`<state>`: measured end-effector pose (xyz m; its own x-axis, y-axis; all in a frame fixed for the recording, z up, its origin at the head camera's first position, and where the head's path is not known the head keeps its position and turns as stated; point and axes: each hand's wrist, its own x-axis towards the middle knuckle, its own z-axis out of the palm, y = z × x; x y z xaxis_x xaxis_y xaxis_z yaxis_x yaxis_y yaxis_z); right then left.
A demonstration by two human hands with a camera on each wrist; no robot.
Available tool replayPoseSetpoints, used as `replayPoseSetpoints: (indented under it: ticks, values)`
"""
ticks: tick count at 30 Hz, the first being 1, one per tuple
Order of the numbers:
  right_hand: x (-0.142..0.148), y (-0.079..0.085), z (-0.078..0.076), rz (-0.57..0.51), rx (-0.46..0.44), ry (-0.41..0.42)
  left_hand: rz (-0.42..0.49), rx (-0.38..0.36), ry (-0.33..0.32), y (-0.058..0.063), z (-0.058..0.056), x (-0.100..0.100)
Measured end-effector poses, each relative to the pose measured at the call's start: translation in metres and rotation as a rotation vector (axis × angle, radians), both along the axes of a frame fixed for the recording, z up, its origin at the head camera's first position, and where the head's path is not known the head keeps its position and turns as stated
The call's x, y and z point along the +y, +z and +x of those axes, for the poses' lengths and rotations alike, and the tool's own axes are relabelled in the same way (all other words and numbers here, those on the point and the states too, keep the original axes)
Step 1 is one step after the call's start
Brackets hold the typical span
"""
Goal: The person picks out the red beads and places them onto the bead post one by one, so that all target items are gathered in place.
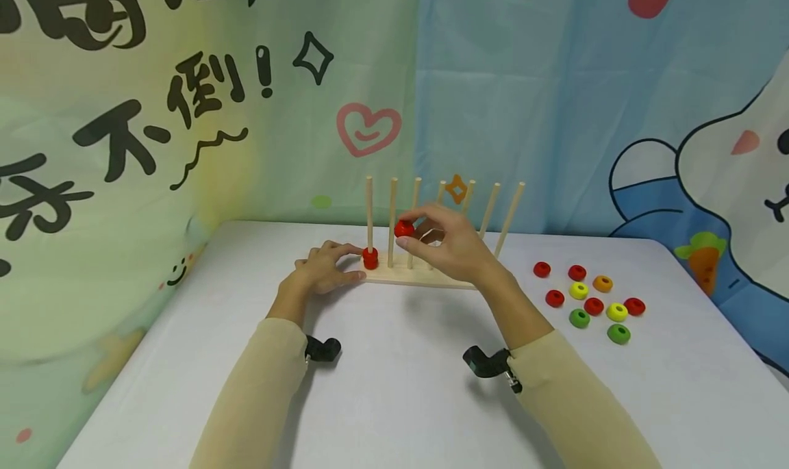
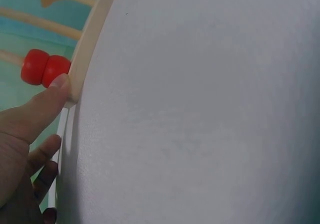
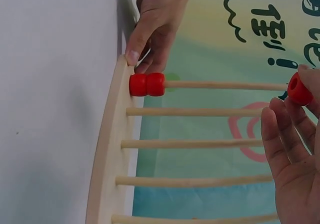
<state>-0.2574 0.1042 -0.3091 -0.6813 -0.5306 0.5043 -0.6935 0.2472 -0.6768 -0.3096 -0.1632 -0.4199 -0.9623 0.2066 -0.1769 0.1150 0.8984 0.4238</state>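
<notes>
A wooden peg stand [image 1: 425, 276] with several upright pegs stands toward the back of the table. Two red beads [image 3: 147, 85] are stacked at the bottom of its leftmost peg. At the base's left end, my left hand [image 1: 323, 267] holds the corner, its thumb beside the lower bead and its other fingers partly hidden behind. My right hand [image 1: 453, 239] pinches another red bead [image 1: 404, 229] between thumb and index finger, up among the left pegs. In the right wrist view this bead, its hole visible, appears near the leftmost peg's tip.
Loose beads lie on the white table [image 1: 394, 387] to the right of the stand: several red beads [image 1: 594, 306], two yellow beads [image 1: 616, 311], two green beads [image 1: 619, 333] and an orange bead [image 1: 603, 283]. Behind the table hangs a printed cloth [image 1: 493, 99].
</notes>
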Motion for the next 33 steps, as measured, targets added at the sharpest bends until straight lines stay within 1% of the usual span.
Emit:
replayPoseSetpoints:
  ticks: [9,15,18,21,26,33]
  values:
    - [-0.013,0.006,-0.002,-0.040,0.021,0.049,0.002,0.001,-0.003,-0.001,-0.001,0.000]
    - [-0.020,0.011,-0.006,-0.055,0.036,0.065,0.001,0.003,-0.002,-0.001,-0.002,0.000]
    - [-0.023,0.013,-0.008,-0.056,0.047,0.062,-0.001,0.004,-0.003,-0.001,-0.002,0.000]
    - [-0.025,0.014,-0.009,-0.067,0.040,0.053,0.004,0.007,-0.004,-0.001,-0.001,0.000]
    - [-0.029,0.018,-0.011,-0.080,0.010,0.014,0.031,0.006,-0.006,0.001,0.000,0.000]
    - [-0.036,0.021,-0.015,-0.089,0.017,-0.017,0.030,-0.006,-0.003,0.003,0.001,0.000]
